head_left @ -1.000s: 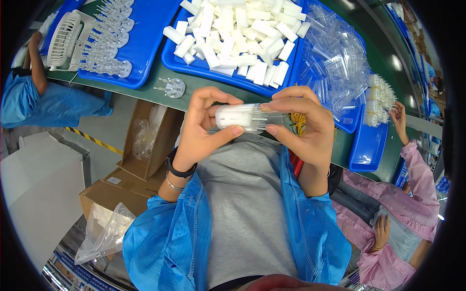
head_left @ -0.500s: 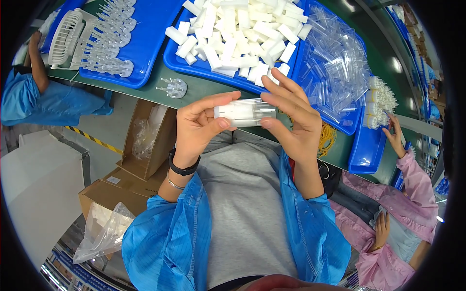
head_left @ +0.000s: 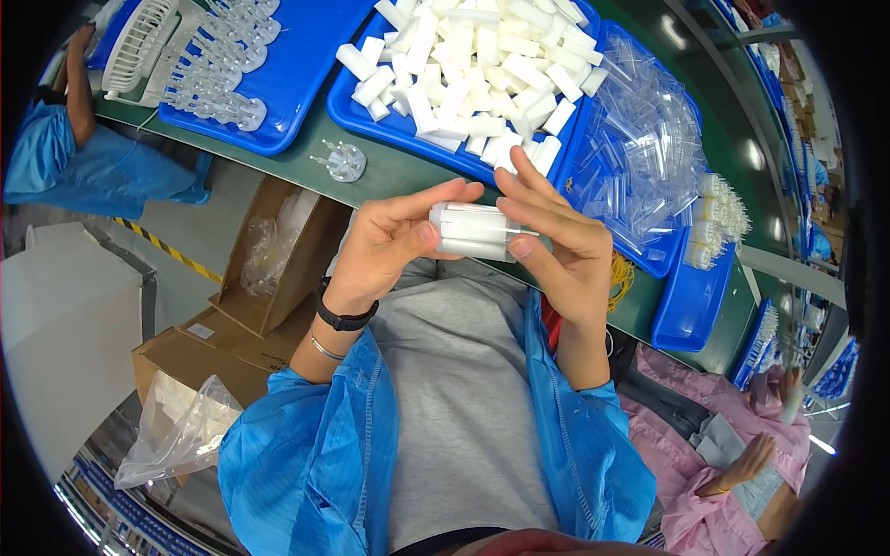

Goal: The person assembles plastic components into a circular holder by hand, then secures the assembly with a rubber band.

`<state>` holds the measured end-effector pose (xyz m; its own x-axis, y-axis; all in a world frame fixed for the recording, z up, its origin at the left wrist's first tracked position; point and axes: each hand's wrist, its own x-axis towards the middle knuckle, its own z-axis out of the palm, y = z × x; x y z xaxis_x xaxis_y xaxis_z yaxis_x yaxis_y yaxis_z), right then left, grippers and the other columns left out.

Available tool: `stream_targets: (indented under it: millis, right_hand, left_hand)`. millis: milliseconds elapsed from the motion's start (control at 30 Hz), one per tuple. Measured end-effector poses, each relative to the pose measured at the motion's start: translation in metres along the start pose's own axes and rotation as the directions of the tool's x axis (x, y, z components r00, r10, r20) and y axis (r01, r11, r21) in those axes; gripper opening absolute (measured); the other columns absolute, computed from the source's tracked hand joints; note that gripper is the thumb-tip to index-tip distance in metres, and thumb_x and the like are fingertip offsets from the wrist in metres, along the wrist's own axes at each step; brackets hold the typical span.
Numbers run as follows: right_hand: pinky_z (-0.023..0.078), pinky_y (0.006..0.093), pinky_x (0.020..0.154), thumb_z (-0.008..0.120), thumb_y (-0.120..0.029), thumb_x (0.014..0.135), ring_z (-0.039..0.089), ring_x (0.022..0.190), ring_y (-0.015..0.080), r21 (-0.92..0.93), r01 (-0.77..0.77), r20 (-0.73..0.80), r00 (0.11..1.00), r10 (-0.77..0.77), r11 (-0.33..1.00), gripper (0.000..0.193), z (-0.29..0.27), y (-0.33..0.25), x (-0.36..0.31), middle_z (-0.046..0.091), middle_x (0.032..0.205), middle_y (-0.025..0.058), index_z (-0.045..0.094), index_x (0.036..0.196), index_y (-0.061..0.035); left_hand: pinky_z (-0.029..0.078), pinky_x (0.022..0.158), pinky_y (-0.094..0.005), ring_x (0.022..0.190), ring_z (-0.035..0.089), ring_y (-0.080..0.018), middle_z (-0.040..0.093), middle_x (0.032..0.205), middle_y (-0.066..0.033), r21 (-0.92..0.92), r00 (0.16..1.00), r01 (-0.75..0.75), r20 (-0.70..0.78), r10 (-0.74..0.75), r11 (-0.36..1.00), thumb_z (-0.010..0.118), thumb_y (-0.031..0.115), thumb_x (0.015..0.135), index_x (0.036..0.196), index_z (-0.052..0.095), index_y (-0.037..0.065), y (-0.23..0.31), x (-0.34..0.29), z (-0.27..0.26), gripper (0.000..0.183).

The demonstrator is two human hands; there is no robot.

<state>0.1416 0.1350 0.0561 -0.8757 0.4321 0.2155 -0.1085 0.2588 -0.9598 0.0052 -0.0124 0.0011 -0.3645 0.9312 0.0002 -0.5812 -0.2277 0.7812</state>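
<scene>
Between my two hands, over the table's front edge, lies a short cylindrical assembly [head_left: 475, 231] of white foam pieces with a clear round plastic part at its left end and thin pins at its right. My left hand [head_left: 385, 236] pinches the left end between thumb and fingers. My right hand [head_left: 570, 241] closes thumb and fingers around the right end, its upper fingers raised. A loose clear disc with pins [head_left: 345, 162] rests on the green table beyond my left hand. Foam blocks [head_left: 482, 69] fill the blue tray [head_left: 348, 109] ahead.
At the far left, a blue tray [head_left: 301, 102] holds rows of pinned clear discs [head_left: 213, 107] beside a white rack [head_left: 139, 51]. Clear plastic tubes [head_left: 640, 139] fill another tray. White bundles [head_left: 716, 222] stand in a blue bin [head_left: 686, 320]. A pink-sleeved co-worker [head_left: 714, 463] sits at right.
The assembly has shifted slightly right and down in the picture, with the pins now sticking out at its right end. My right thumb has moved lower. The co-worker's arm has drawn back from the bundles.
</scene>
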Motion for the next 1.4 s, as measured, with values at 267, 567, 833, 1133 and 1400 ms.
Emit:
stream_targets:
  millis: [267, 567, 833, 1133, 1400]
  right_hand:
    - [0.032, 0.0382, 0.103, 0.061, 0.002, 0.079, 0.043, 0.124, 0.0309, 0.226, -0.188, 0.027, 0.982, 0.187, 0.956, 0.030, 0.005, 0.012, -0.009, 0.053, 0.124, 0.0203, 0.063, 0.110, -0.0001]
    - [0.045, 0.0326, 0.088, 0.075, -0.010, 0.069, 0.057, 0.104, 0.0231, -0.098, 0.068, -0.079, 0.994, -0.076, 0.993, 0.059, 0.000, 0.008, -0.010, 0.059, 0.114, 0.0146, 0.052, 0.123, -0.0016]
    - [0.043, 0.0313, 0.082, 0.080, -0.014, 0.062, 0.057, 0.098, 0.0206, -0.101, 0.101, -0.121, 0.986, -0.113, 0.990, 0.081, 0.005, 0.001, -0.010, 0.063, 0.108, 0.0094, 0.042, 0.133, -0.0046]
    - [0.042, 0.0315, 0.063, 0.073, -0.011, 0.068, 0.056, 0.077, 0.0225, -0.557, 0.014, -0.029, 0.999, -0.037, 0.830, 0.022, -0.014, 0.004, -0.028, 0.060, 0.088, 0.0062, 0.065, 0.088, -0.0064]
    - [0.043, 0.0342, 0.061, 0.072, -0.012, 0.069, 0.053, 0.071, 0.0235, -0.730, -0.014, 0.016, 0.999, 0.038, 0.684, 0.015, -0.006, 0.030, -0.042, 0.054, 0.076, 0.0057, 0.065, 0.081, -0.0058]
  left_hand:
    - [0.053, 0.081, -0.0302, 0.108, 0.057, -0.0239, 0.051, 0.126, -0.0188, 0.074, 1.000, 0.002, -0.004, -0.002, 0.997, 0.058, 0.012, 0.088, 0.127, 0.047, -0.002, 0.007, 0.002, 0.001, 0.042]
    - [0.051, 0.088, -0.0356, 0.111, 0.054, -0.0237, 0.053, 0.122, -0.0150, -0.445, 0.993, 0.117, 0.054, -0.103, 0.888, 0.058, 0.009, 0.087, 0.127, 0.045, 0.000, -0.020, 0.007, 0.005, 0.043]
    - [0.048, 0.088, -0.0328, 0.106, 0.056, -0.0206, 0.053, 0.120, -0.0152, 0.178, 0.988, -0.089, 0.144, 0.063, 0.980, 0.069, 0.002, 0.077, 0.127, 0.046, -0.004, -0.014, 0.009, 0.003, 0.055]
    - [0.056, 0.076, -0.0375, 0.105, 0.058, -0.0347, 0.053, 0.120, -0.0253, -0.003, 0.999, -0.046, -0.029, 0.046, 0.999, 0.083, 0.028, 0.063, 0.125, 0.047, -0.002, -0.007, 0.006, 0.003, 0.078]
    - [0.051, 0.085, -0.0370, 0.110, 0.055, -0.0312, 0.050, 0.124, -0.0242, -0.063, 0.993, -0.098, 0.052, 0.102, 0.993, 0.076, 0.010, 0.068, 0.127, 0.045, -0.003, -0.005, 0.006, 0.000, 0.069]
